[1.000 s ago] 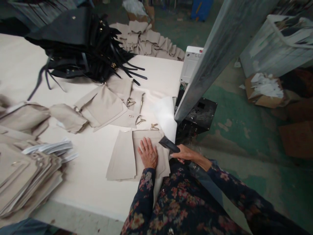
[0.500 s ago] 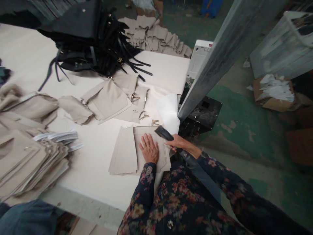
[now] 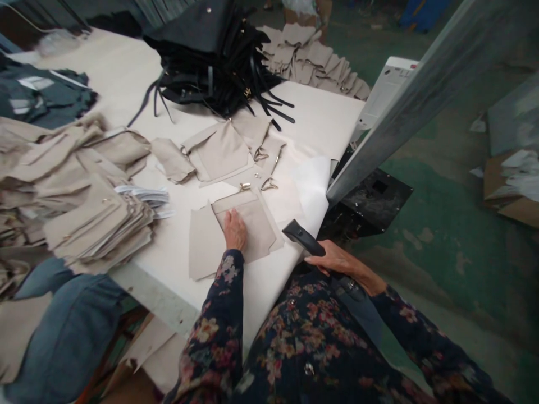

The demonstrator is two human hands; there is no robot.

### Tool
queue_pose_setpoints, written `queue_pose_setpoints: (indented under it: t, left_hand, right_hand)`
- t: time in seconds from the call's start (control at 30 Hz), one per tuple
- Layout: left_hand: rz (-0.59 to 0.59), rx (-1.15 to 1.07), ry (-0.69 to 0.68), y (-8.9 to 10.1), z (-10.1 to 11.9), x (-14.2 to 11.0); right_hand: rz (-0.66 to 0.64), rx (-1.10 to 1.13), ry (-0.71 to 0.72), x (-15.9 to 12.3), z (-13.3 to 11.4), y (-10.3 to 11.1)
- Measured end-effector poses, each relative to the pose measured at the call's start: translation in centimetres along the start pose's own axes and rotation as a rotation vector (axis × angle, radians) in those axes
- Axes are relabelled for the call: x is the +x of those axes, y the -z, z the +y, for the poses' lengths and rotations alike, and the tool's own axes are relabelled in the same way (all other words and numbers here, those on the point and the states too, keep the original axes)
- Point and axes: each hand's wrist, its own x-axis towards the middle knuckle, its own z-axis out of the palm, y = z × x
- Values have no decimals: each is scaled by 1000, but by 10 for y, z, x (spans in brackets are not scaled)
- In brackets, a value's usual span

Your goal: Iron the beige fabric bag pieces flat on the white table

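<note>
- At the upper left of the frame, dark green cloth (image 3: 46, 95) is piled on the white table (image 3: 324, 106).
- At the lower left, blue denim (image 3: 71, 331) worn by another person is seen beside the table edge.
- At the left, above the denim, a stack of beige pieces (image 3: 99, 230) is layered unevenly.
- At the top, left of centre, black bags (image 3: 189, 33) are heaped, their straps trailed over the table.
- Near the middle, the beige panel (image 3: 256, 224) is laid flat; its left part is touched by the left hand (image 3: 234, 231), whose fingers are bent. Whether cloth is pinched cannot be told.
- Just above the panel, a gold-coloured fitting (image 3: 244, 186) is placed.
- Right of the panel, the black handheld tool (image 3: 309, 240) is gripped by the right hand (image 3: 334, 259), fingers wrapped around it.
- At the upper right, the view is crossed by a slanted grey post (image 3: 404, 106).
- At the right edge, a cardboard box (image 3: 497, 174) is filled with white scraps (image 3: 522, 174).
</note>
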Motion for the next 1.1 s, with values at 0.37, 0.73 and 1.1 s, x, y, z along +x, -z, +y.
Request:
queue_pose_setpoints:
  t: [0.37, 0.73, 1.1]
  left_hand:
    - [-43, 183, 67, -20, 29, -85]
    - [-11, 115, 86, -19, 28, -83]
    - [-54, 71, 110, -1, 4, -80]
  right_hand:
    - [-76, 20, -142, 70, -1, -37]
    - [26, 19, -27, 140, -46, -8]
    - [15, -39, -7, 165, -80, 11]
